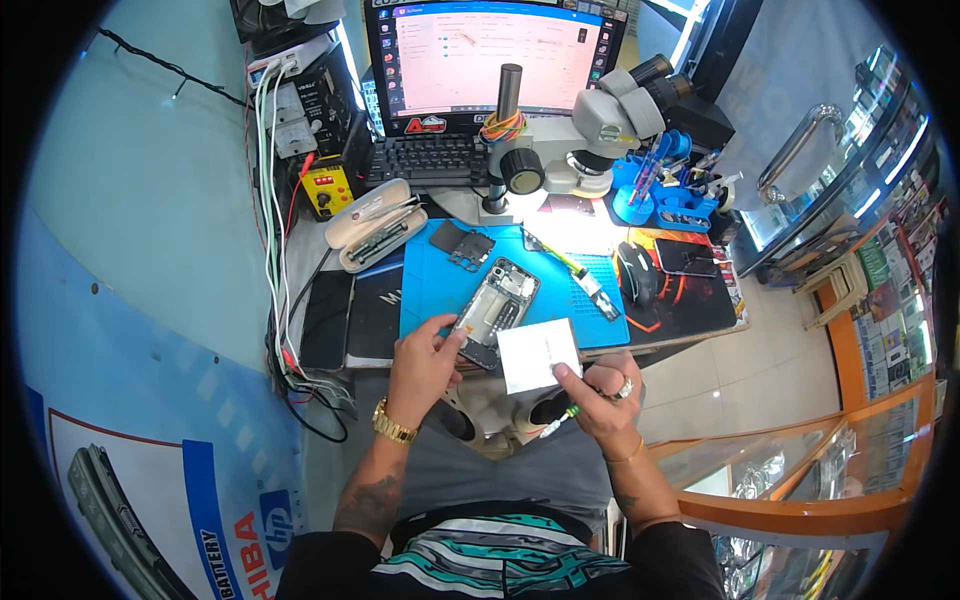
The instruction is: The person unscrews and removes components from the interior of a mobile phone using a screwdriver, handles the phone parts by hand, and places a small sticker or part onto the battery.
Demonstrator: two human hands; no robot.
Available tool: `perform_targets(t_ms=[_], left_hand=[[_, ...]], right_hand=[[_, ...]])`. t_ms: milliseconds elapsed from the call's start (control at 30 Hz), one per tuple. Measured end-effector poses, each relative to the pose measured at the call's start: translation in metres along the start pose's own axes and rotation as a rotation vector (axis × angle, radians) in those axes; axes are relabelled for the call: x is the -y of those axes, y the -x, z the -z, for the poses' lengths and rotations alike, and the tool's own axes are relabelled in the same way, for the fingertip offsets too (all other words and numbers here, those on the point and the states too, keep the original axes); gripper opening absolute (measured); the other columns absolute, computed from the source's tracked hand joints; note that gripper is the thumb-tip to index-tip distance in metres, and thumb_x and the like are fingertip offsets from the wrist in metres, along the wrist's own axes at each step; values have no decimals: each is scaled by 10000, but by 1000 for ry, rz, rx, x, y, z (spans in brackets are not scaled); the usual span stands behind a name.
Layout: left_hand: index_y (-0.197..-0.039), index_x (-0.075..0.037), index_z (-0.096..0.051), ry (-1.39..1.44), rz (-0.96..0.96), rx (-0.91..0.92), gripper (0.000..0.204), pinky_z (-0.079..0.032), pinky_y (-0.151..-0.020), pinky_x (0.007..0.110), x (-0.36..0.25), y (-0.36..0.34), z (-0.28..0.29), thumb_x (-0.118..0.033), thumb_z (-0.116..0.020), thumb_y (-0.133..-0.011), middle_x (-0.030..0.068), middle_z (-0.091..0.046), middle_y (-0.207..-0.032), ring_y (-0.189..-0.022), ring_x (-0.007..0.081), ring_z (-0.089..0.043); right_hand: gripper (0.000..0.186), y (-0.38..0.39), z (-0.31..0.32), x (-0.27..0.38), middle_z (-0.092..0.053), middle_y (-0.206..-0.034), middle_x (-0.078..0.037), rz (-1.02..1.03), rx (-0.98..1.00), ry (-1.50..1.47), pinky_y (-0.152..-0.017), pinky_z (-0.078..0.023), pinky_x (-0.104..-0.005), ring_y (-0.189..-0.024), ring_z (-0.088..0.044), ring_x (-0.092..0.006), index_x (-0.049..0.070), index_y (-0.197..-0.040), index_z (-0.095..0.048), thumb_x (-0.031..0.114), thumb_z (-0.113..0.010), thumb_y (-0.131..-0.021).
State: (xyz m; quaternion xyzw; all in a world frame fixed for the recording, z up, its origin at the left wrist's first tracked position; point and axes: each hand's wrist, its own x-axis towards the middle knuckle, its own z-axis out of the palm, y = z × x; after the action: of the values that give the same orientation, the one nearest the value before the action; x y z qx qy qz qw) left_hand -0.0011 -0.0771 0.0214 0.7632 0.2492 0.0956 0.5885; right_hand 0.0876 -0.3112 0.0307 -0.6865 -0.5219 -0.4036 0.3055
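Note:
An opened phone with its inside showing lies at a slant on the blue work mat. My left hand has its thumb and fingers curled at the phone's lower left edge and grips it there. Close to the phone's lower right, my right hand holds a flat white square packet, thumb on top. A slim tool with a white and green handle sticks out below that same hand; its other end is hidden. A dark removed phone part lies above the phone.
A yellow-green tool lies across the mat's right half. Around it are an opened case of tools, a microscope, a mouse, another phone and blue tool holders. Cables hang at the left.

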Motion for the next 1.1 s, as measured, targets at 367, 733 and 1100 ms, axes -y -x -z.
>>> perform_targets(t_ms=[367, 733, 1100], left_hand=[[-1051, 23, -713, 385, 45, 279, 298, -471, -507, 236, -18, 25, 11, -258, -642, -982, 50, -705, -802, -633, 89, -631], [-1201, 92, -595, 639, 0, 174, 283, -613, -791, 319, 38, 100, -17, 35, -653, -930, 147, -688, -1103, -955, 173, -683], [-1236, 93, -539, 696, 14, 211, 332, -609, -835, 332, 38, 84, -18, 53, -645, -924, 148, -662, -1128, -1012, 181, -663]], right_hand=[[340, -7, -7, 10, -466, -773, -4, 67, 59, -173, -559, -419, -307, -711, -519, -172, 112, -974, -772, 78, -742, -636], [237, 25, -14, 88, -706, -926, -10, -1261, 323, -1111, -733, -499, -221, -822, -601, -50, -38, -1115, -691, 56, -719, -898], [214, 17, -30, 83, -696, -940, -1, -1476, 264, -1219, -711, -503, -237, -812, -604, -54, -23, -1148, -653, 58, -640, -951]])
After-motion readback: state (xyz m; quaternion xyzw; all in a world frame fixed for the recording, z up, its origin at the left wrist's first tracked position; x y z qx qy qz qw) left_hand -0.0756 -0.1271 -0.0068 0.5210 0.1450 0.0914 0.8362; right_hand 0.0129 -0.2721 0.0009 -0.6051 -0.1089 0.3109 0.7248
